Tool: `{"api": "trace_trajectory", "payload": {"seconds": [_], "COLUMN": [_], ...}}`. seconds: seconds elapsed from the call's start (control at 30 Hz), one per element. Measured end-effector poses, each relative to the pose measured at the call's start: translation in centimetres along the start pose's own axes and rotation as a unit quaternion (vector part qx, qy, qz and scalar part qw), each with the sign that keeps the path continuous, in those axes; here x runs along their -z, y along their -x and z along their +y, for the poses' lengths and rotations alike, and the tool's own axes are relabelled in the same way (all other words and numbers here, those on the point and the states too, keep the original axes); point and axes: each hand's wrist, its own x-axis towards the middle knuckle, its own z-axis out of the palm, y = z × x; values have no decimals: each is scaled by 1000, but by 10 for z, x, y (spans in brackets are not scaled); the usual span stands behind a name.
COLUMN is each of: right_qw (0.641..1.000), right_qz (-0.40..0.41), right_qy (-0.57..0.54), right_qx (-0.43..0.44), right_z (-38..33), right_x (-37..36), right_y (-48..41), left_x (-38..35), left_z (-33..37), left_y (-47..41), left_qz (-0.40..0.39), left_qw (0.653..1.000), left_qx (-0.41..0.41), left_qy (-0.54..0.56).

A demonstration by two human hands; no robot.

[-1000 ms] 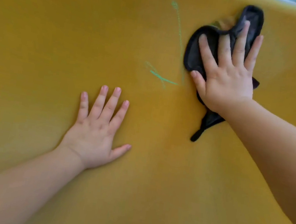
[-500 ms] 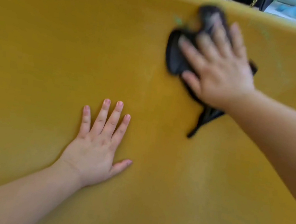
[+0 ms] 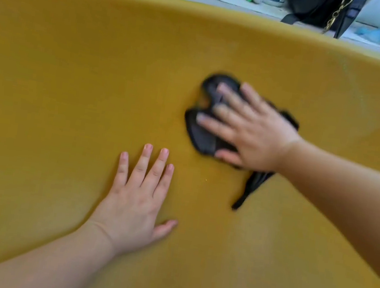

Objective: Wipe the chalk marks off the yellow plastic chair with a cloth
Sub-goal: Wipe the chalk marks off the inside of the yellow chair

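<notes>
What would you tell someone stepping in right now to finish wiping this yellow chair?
Left hand: flat on the yellow chair, fingers straight, holding nothing.
Right hand: fingers spread, pressing the dark cloth against the chair; blurred.
Done: no chalk lines show on the visible surface.
Left: a faint pale haze near the upper right rim may be residue; check it and wipe there if so.

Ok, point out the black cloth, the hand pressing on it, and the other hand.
black cloth [image 3: 201, 134]: head view, on the dark fold left of the fingers.
right hand [image 3: 257, 134]: head view, on the back of the hand.
left hand [image 3: 134, 209]: head view, on the back of the hand.
</notes>
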Motion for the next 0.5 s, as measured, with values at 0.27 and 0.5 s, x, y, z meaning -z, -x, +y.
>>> {"api": "trace_trajectory", "payload": {"seconds": [0.27, 0.5], "right_qw": [980, 964], "right_qz": [76, -60], "right_qy": [-13, -88], "right_qx": [-181, -246], "right_z": [-31, -74], "right_x": [6, -23], "right_y": [-64, 74], "left_x": [0, -6], "left_z": [0, -1], "left_y": [1, 6], "left_qz": [8, 37], "left_qw": [1000, 999], "left_qx": [-18, -37], "left_qy": [5, 2]}}
